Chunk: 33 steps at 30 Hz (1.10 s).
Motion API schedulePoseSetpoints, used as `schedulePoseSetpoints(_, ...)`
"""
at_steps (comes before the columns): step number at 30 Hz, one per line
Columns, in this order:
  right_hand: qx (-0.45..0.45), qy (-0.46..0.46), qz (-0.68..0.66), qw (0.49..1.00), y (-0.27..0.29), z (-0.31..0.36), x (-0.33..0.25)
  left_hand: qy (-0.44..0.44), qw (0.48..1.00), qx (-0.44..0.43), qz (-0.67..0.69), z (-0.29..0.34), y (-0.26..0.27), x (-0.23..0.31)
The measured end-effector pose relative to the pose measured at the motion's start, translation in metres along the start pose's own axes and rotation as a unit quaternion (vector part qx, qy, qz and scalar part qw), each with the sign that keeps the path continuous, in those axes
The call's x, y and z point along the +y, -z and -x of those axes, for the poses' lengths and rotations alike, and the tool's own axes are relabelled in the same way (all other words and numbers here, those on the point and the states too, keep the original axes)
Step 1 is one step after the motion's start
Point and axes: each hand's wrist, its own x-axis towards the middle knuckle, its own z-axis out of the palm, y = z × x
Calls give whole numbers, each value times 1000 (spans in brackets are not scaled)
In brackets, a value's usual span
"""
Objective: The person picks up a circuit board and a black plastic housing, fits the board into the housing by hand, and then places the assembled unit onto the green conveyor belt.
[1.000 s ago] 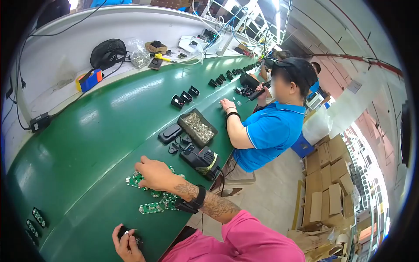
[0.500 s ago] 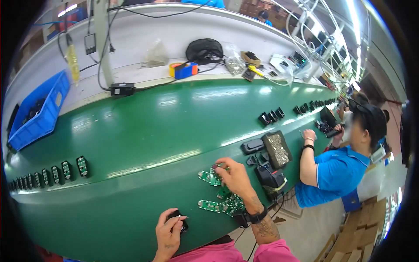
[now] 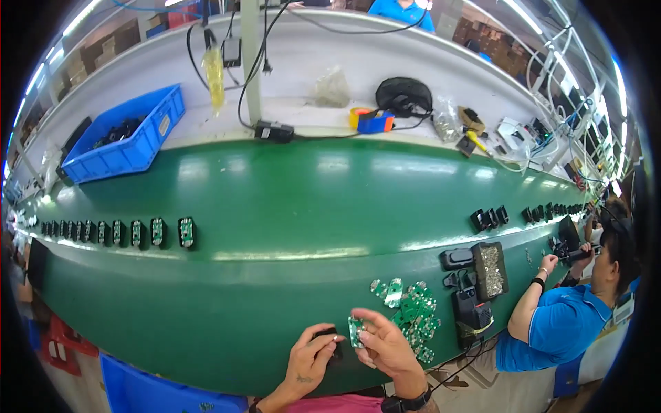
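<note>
My left hand [image 3: 308, 356] is closed round a small black plastic housing [image 3: 337, 350], mostly hidden by the fingers, above the near edge of the green bench. Something small and pale shows at its fingertips. Just right of it, my right hand [image 3: 385, 344] pinches a green circuit board [image 3: 355, 332], held upright between thumb and fingers. Housing and board are close together but apart. Behind the right hand lies a loose pile of green circuit boards [image 3: 415, 310], with one lighter board [image 3: 393, 292] at its far left.
Housings fitted with boards [image 3: 186, 233] stand in a row at left; empty black housings [image 3: 489, 219] are at far right. A tray of small metal parts [image 3: 489, 270] and a black device [image 3: 472, 311] sit right. A co-worker [image 3: 561, 292] works beyond. A blue bin [image 3: 127, 138] stands back left.
My right hand has lifted a circuit board off the pile and brought it left, beside the left hand. The left hand keeps the black housing. The view has turned left.
</note>
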Motion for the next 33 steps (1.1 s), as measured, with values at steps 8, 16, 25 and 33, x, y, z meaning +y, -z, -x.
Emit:
schedulePoseSetpoints(8,59,141,213,965,-17,3,11,17,1000,0,17,-4,6,13)
schedulePoseSetpoints(16,80,116,255,957,-23,3,11,-57,996,-25,-71,-7,7,4)
schedulePoseSetpoints(25,174,230,409,866,-10,0,31,47,997,-46,34,-1,-5,8)
schedulePoseSetpoints(33,118,176,335,918,-9,-15,41,27,991,-51,123,10,25,2)
